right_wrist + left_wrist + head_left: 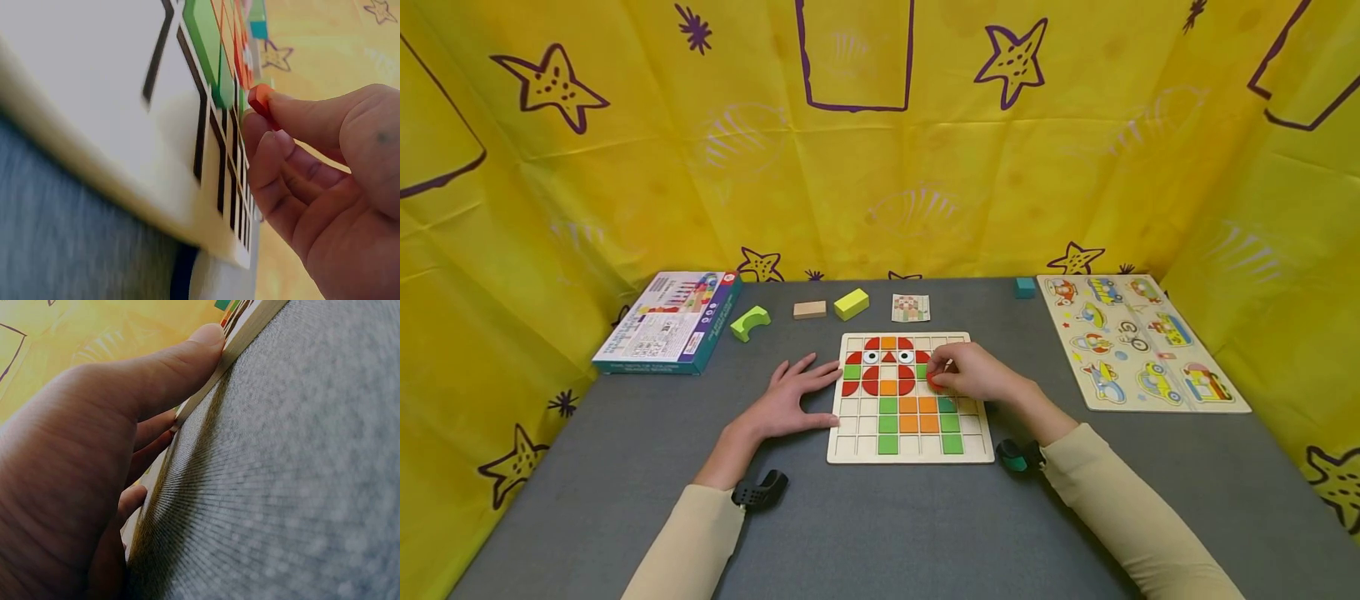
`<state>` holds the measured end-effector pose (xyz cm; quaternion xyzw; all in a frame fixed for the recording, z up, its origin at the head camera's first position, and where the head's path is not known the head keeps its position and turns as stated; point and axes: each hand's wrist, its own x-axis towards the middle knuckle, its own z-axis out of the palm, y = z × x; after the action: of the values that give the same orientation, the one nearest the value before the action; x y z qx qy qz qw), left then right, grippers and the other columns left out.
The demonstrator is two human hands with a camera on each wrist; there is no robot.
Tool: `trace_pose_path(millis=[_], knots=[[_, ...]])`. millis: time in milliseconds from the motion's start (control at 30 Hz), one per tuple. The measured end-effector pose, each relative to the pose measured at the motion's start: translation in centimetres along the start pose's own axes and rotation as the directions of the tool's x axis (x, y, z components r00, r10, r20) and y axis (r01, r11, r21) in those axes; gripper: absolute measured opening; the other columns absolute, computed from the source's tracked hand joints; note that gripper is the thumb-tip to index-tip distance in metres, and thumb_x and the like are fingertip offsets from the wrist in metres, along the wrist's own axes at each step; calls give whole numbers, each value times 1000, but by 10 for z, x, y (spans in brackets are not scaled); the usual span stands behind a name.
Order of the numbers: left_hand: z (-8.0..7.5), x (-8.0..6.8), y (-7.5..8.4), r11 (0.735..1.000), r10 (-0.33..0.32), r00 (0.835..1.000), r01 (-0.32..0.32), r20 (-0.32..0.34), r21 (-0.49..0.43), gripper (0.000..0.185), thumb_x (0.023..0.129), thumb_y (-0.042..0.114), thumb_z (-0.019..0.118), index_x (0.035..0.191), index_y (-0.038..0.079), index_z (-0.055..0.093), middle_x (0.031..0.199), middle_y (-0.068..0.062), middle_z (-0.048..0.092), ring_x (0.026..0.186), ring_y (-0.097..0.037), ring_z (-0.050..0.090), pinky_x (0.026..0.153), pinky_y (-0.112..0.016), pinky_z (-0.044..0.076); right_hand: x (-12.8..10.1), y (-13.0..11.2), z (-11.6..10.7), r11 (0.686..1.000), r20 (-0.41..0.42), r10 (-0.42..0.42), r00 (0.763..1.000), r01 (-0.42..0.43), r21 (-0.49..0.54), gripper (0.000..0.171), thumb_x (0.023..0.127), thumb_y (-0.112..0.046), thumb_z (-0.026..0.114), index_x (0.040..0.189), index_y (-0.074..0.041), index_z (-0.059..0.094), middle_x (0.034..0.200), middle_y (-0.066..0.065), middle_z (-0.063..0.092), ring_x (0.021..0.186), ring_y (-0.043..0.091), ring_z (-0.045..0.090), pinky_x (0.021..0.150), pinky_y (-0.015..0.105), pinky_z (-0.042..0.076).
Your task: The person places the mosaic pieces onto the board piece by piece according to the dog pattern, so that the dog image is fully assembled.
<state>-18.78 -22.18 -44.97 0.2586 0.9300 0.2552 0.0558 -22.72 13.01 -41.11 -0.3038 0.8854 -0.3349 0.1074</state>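
A wooden grid board (857, 450) lies on the grey table, partly filled with red, orange and green mosaic tiles and two eye tiles. My right hand (979, 373) is over the board's right side, pinching a small red tile (260, 99) between thumb and fingertip. In the right wrist view the tile is close over the grid, near a green tile (224, 90). At the board's left edge rests my left hand (790, 402), its fingers spread and mostly straight. The thumb touches the board's side in the left wrist view.
Behind the board lie a patterned card (911, 308), a yellow block (852, 305), a tan block (809, 310) and a green arch block (750, 322). A game box (670, 321) is at left. On the right are a vehicle puzzle board (1138, 342) and a teal block (1024, 288).
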Motion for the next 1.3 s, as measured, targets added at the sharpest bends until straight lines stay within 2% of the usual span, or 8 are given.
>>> trace_pose_path(millis=[233,367,733,867,1067,1300], knots=[[0,0,1,1000,10,1000,-10,-7,7,86,84,57,76,153,15,47,160,-2,38,151,-40,13,113,-68,-3,9,-5,9,998,47,4,999,-1,-67,4,94,-9,73,96,-7,70,83,-2,63,78,17,55,73,32,49],[0,1,1,1000,14,1000,-14,-6,10,86,84,58,75,153,15,47,160,-2,38,151,-41,13,113,-68,-2,10,-5,10,995,48,18,999,-13,-103,4,94,-11,74,94,-9,70,81,-3,62,76,17,54,72,31,49],[-2,1,2,1000,9,1000,-9,-3,8,86,84,57,76,153,15,47,160,-2,38,151,-40,12,114,-67,-3,9,-8,10,991,50,14,999,-8,-135,8,92,-13,76,88,-11,69,78,-3,60,74,16,53,70,30,48],[-1,1,1,1000,8,1000,-8,-3,10,86,84,57,76,153,15,47,160,-2,38,151,-40,13,114,-67,-3,8,-6,8,993,60,23,998,-16,-113,9,92,-15,76,89,-12,69,79,-3,60,75,16,54,70,30,48],[-1,1,1,1000,7,1000,-7,-1,8,86,84,58,75,153,15,47,160,-2,38,151,-40,12,113,-67,-4,-2,0,-2,998,36,47,998,-46,-48,8,92,-16,76,91,-12,70,79,-3,62,73,17,55,66,31,48],[-1,0,0,1000,8,1000,-8,-2,3,86,84,57,75,153,15,47,160,-2,38,151,-40,12,114,-67,-3,-27,12,-19,997,6,67,998,-66,-49,8,91,-13,76,94,-10,69,81,-2,61,74,17,55,66,32,48]])
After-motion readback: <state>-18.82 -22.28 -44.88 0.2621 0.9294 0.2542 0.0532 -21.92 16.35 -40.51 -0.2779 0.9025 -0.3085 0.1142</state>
